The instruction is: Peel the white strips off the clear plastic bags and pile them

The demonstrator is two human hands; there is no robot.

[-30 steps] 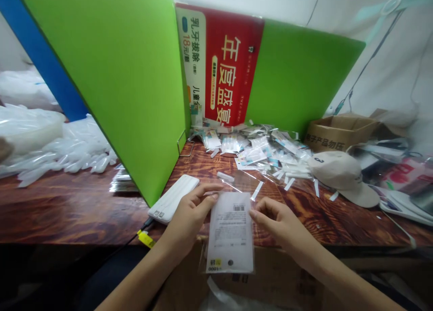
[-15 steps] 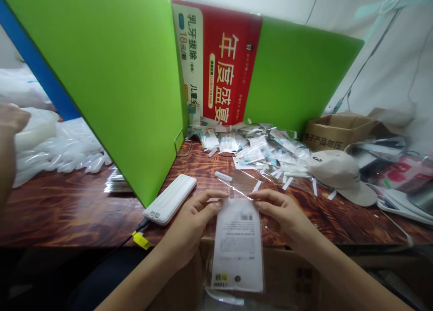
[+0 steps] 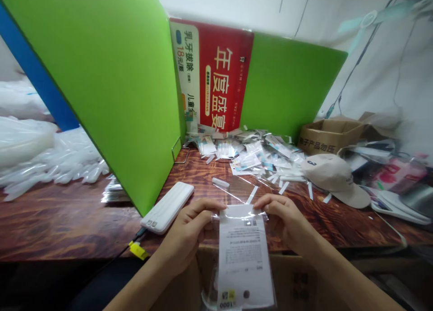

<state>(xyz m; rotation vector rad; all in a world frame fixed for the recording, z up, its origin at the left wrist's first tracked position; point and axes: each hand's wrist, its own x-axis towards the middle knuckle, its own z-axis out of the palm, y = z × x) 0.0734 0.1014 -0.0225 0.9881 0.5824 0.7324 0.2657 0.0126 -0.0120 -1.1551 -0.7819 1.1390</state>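
Observation:
Both hands hold a clear plastic sleeve with a white printed card [image 3: 244, 257] inside, at the near edge of the wooden table [image 3: 67, 221]. My left hand [image 3: 191, 225] pinches its top left corner. My right hand [image 3: 284, 218] pinches the top right corner. The sleeve's flap is folded over along the top. The card hangs down over a cardboard box [image 3: 297, 279] below the table edge.
A white power bank [image 3: 167, 207] with a yellow-tagged cable lies left of my hands. A heap of small packets [image 3: 253, 153] and loose strips lies behind. A beige cap [image 3: 333, 178], a cardboard box [image 3: 329, 135] and green partition boards [image 3: 111, 85] surround the spot.
The sleeve with the card has slid down and toward me. Both hands moved to its top corners and the flap now lies folded over. A person's arm seen at far left is gone.

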